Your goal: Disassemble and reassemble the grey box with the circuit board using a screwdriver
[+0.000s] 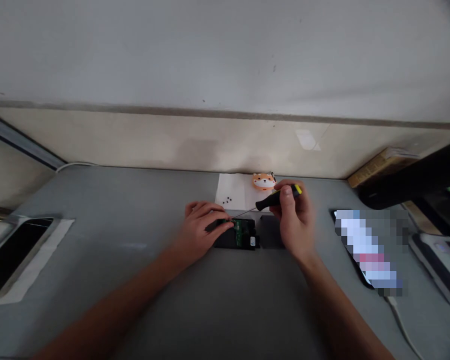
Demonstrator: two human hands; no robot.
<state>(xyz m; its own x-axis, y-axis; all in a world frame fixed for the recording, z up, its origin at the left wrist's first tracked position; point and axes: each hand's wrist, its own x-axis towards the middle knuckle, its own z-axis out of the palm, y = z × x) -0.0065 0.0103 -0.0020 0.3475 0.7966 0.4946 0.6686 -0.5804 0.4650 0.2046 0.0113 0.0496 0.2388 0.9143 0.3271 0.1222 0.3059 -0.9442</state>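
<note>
A small black device (pixel 235 239) with a green circuit board (pixel 241 231) showing lies on the grey table. My left hand (pixel 201 225) rests on its left end, fingers curled and pressing it down. My right hand (pixel 294 217) grips a black and yellow screwdriver (pixel 278 197) by the handle. Its thin shaft slants down to the left, and the tip meets the board near my left fingertips. A flat black cover piece (pixel 270 232) lies just right of the device, under my right hand.
Behind the device is a white sheet of paper (pixel 237 192) with several tiny dark screws (pixel 227 200) and an orange animal figure (pixel 263 181). A phone (pixel 367 250) with a cable lies to the right, beyond it a book and dark objects. A recessed black opening (pixel 11 255) sits far left.
</note>
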